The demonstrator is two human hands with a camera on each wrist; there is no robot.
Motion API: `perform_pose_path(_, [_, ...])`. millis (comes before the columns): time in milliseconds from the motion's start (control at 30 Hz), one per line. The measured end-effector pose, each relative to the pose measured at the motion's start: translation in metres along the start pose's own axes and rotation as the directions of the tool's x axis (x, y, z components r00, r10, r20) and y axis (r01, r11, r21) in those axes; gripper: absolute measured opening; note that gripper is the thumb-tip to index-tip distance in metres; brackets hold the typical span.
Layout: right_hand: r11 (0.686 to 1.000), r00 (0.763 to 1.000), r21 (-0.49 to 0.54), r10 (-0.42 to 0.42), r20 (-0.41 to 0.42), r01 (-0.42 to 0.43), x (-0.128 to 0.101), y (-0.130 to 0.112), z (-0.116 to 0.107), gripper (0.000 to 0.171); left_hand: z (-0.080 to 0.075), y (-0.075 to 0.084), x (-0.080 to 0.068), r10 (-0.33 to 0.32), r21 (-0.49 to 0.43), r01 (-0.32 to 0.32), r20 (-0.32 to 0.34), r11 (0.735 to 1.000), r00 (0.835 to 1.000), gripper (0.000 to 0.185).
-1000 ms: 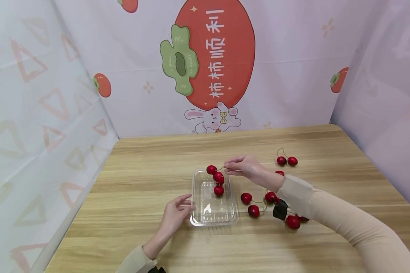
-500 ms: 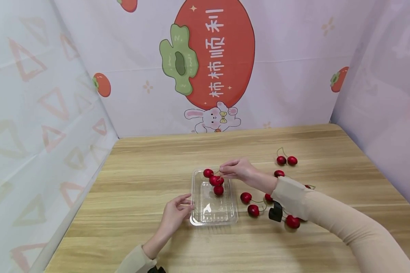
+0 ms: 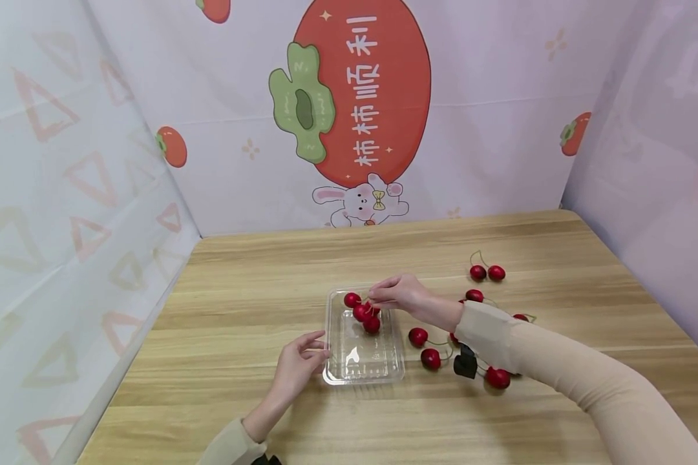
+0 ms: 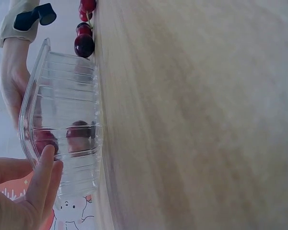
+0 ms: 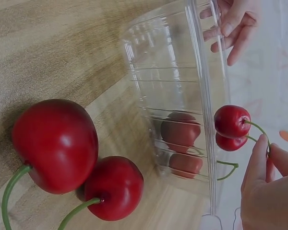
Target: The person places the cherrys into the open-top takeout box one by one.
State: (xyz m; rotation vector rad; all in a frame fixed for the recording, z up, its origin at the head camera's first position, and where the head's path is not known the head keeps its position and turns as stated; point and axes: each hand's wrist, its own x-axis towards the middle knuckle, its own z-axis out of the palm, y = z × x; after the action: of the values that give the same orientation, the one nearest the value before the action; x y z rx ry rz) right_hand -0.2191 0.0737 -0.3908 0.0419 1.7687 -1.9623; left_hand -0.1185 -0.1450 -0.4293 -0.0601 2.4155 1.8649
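Right hand: your right hand (image 3: 400, 297) pinches the stems of a cherry bunch (image 3: 360, 310) over the far end of the tray (image 3: 363, 371); fingers (image 5: 259, 163) closed on the stems.
Left hand: your left hand (image 3: 298, 363) rests on the tray's near left edge, fingers (image 4: 43, 177) loosely straight against its wall.
Tray: clear plastic, on the table (image 3: 238, 310), with cherries inside at the far end.
Loose cherries: more cherries (image 3: 424, 349) lie on the table right of the tray, a pair (image 3: 486, 272) farther back.

Bright, even, soft-shadowed light; wide-angle bending at head-view edges; slightly hazy, soft wrist views.
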Motion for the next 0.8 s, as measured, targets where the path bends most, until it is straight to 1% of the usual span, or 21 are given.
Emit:
perform_pose_path(200, [1.0, 1.0, -0.027, -0.003, -0.003, 0.003, 0.004, 0.003, 0.004, 0.032, 0.0, -0.001, 0.001, 0.006, -0.007, -0.006, 0.005, 1.0, 1.0, 0.042])
perform_pose_path(567, [0.997, 0.998, -0.082, 0.009, -0.055, -0.014, 0.01, 0.006, 0.01, 0.029, 0.0, 0.0, 0.001, 0.002, -0.001, -0.002, 0.006, 1.0, 1.0, 0.042])
perform_pose_path(800, [0.989, 0.997, -0.148, -0.018, -0.079, 0.006, 0.011, 0.007, 0.013, 0.022, 0.001, -0.001, 0.001, 0.001, 0.003, -0.001, 0.004, 1.0, 1.0, 0.042])
